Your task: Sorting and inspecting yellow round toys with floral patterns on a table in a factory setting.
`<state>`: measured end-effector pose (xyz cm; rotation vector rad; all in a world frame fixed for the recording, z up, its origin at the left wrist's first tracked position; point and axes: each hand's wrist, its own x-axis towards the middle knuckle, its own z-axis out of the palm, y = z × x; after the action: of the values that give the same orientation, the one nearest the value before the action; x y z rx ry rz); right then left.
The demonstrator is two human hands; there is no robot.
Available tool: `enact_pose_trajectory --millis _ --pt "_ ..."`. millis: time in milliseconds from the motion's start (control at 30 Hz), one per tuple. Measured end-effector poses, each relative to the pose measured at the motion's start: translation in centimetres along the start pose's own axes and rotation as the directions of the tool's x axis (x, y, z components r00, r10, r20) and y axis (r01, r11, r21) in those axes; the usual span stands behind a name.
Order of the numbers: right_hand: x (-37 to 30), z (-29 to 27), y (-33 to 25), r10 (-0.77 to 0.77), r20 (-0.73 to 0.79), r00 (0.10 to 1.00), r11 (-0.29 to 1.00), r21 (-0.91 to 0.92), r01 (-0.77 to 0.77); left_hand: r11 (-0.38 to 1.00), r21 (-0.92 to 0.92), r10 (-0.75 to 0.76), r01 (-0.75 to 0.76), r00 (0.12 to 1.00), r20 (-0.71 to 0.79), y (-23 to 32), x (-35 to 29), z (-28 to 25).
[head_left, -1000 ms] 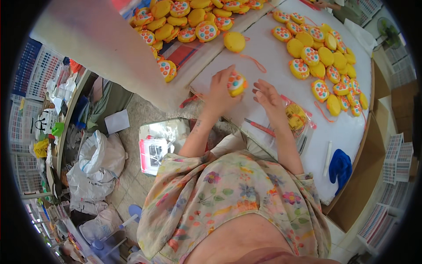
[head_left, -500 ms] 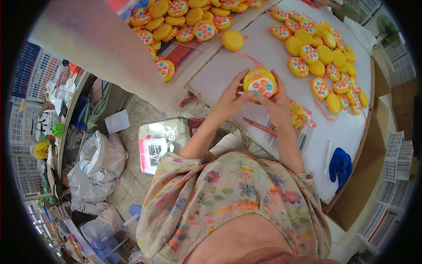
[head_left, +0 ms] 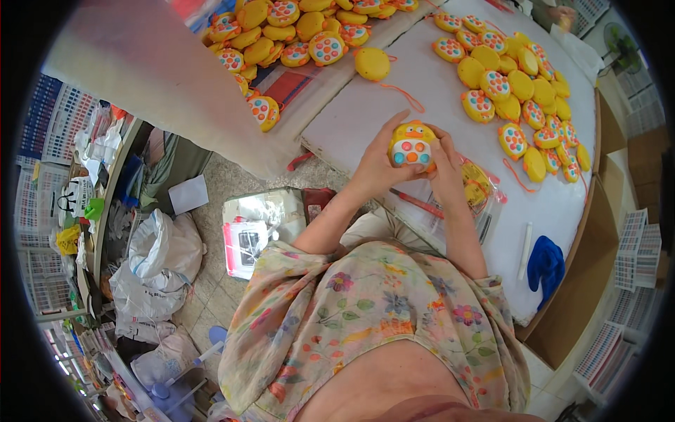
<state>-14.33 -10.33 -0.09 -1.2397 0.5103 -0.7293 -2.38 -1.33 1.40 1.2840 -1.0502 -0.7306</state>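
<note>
Between my two hands is a yellow duck-shaped button toy (head_left: 411, 148), its white belly of coloured buttons facing up. My left hand (head_left: 377, 163) is closed round its left side, and my right hand (head_left: 443, 163) grips its right side. An orange cord (head_left: 404, 97) loops out beyond the toy's top onto the white tabletop (head_left: 337, 133). A clear bag with a yellow toy (head_left: 478, 184) lies just right of my right hand. Beyond my hands, a single yellow toy (head_left: 372, 65) rests face down.
Several yellow toys (head_left: 520, 86) are heaped at the right of the table, with another pile (head_left: 281, 32) at far left. A red-handled tool (head_left: 416, 202), a white stick (head_left: 525, 251) and a blue cloth (head_left: 545, 271) lie nearer. White plastic sheeting (head_left: 169, 77) hangs at left.
My hands have drawn the toy slightly nearer to me and tilted it so its face shows more. The cord's loop has swung down to the tabletop. A person's hand at the far right has shifted.
</note>
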Motion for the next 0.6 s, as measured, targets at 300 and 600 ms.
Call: enact_pose_trajectory --millis 300,600 --pt "-0.2 -0.1 -0.7 0.094 0.184 0.978 0.979 0.161 -0.124 0.972 -0.233 0.03 -0.009 0.996 0.086 -1.7 0.0 -1.2" --pt "-0.5 -0.1 -0.3 0.004 0.263 0.965 0.992 0.12 -0.037 0.916 -0.375 -0.141 0.138 0.99 0.019 -1.2 -0.2 -0.7"
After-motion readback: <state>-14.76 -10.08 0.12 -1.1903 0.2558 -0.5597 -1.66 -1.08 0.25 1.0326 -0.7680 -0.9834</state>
